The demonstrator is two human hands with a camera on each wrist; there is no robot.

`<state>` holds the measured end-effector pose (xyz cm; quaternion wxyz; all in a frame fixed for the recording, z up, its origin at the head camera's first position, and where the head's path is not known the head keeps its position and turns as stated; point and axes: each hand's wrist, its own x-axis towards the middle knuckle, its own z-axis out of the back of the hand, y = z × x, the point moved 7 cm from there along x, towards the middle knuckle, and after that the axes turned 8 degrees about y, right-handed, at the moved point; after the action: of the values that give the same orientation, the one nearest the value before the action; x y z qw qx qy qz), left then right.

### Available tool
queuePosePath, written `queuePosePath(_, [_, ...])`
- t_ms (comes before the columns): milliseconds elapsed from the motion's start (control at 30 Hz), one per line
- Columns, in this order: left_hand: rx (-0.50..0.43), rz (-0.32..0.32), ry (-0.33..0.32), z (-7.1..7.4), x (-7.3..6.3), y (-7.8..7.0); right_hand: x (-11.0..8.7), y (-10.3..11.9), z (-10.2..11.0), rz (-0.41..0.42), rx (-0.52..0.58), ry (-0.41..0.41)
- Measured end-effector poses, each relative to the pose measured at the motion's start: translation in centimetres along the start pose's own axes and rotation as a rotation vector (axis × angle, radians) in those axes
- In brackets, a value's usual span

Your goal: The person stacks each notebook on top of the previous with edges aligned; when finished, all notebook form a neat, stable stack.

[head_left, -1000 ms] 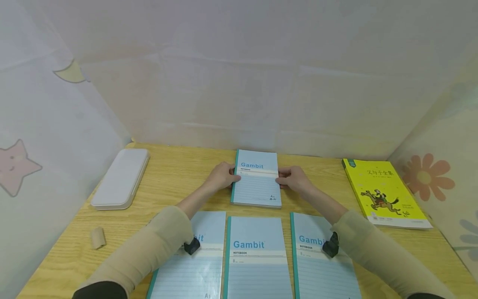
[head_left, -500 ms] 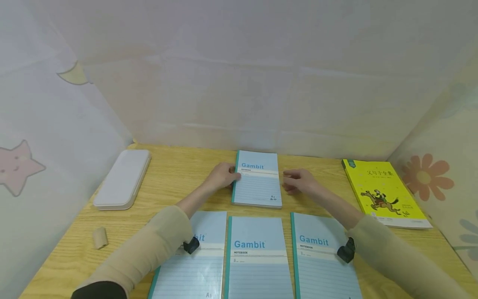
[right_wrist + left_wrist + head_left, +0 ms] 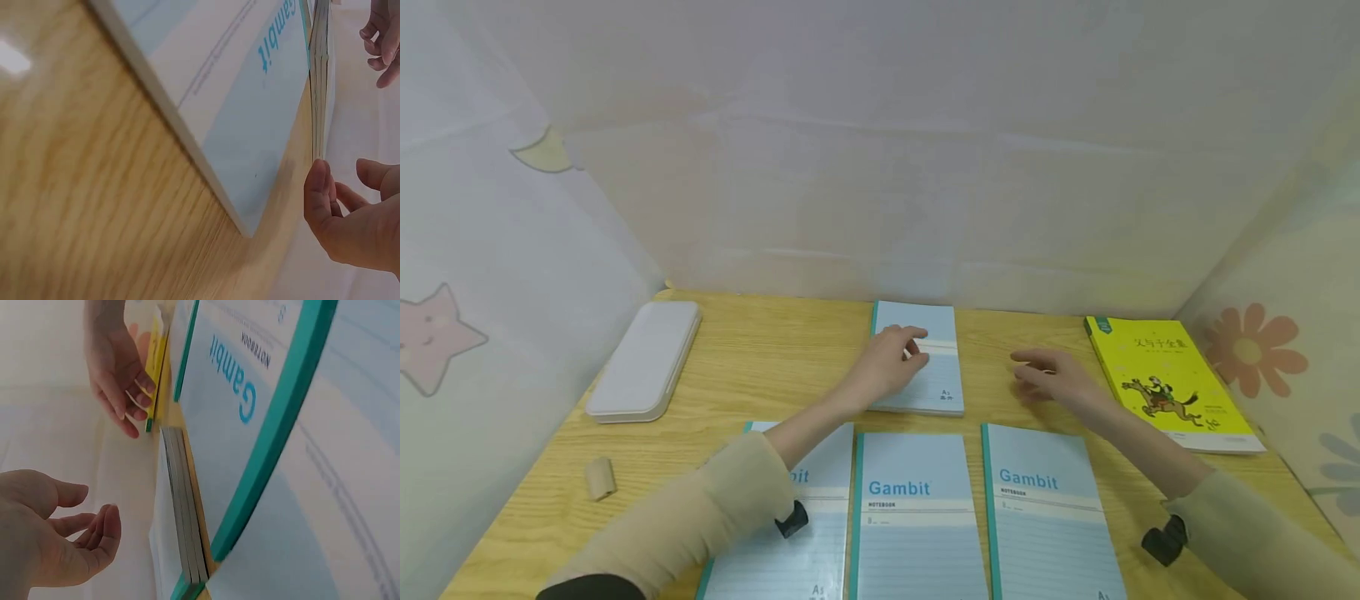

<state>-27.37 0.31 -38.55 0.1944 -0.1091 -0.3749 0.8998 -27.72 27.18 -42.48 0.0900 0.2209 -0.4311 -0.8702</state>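
Light blue Gambit notebooks lie in a small stack point(image 3: 917, 387) at the back middle; their page edges point(image 3: 184, 506) show in the left wrist view. My left hand point(image 3: 887, 362) hovers over that stack, fingers loosely bent, holding nothing; the left wrist view shows a gap between the hand point(image 3: 62, 537) and the notebooks. Between the stack and the yellow book point(image 3: 1172, 383) my right hand point(image 3: 1056, 379) hangs above the table, fingers relaxed and empty. Nearer me lie a left notebook point(image 3: 805, 542), a middle notebook point(image 3: 917, 542) and a right notebook point(image 3: 1052, 533), covers up.
On the wooden table point(image 3: 760, 350), a white rounded case point(image 3: 643, 358) lies at the left. A small beige block point(image 3: 599, 478) sits in front of it. Pale printed cloth point(image 3: 880, 167) walls the table's back and both sides.
First my right hand let go of the stack's right edge and drew away to the right. Then my left hand left its left edge and rose over the cover. The stack stayed in place.
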Motion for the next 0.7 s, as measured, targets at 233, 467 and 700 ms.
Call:
queuePosePath(233, [-0.094,-0.034,0.227,-5.0,-1.0,-2.6,-3.1,-1.4,0.9,0.031,0.006,0.0])
queuePosePath(467, [-0.201,0.047,0.369,-8.5,-2.3,-4.4,-6.0,-3.1,1.5,-0.028,-0.085,-0.053])
queuePosePath(700, [-0.246,0.108,0.383,-9.9,-3.5,-5.2,-8.3,-4.1,1.6,-0.098,-0.096,-0.042])
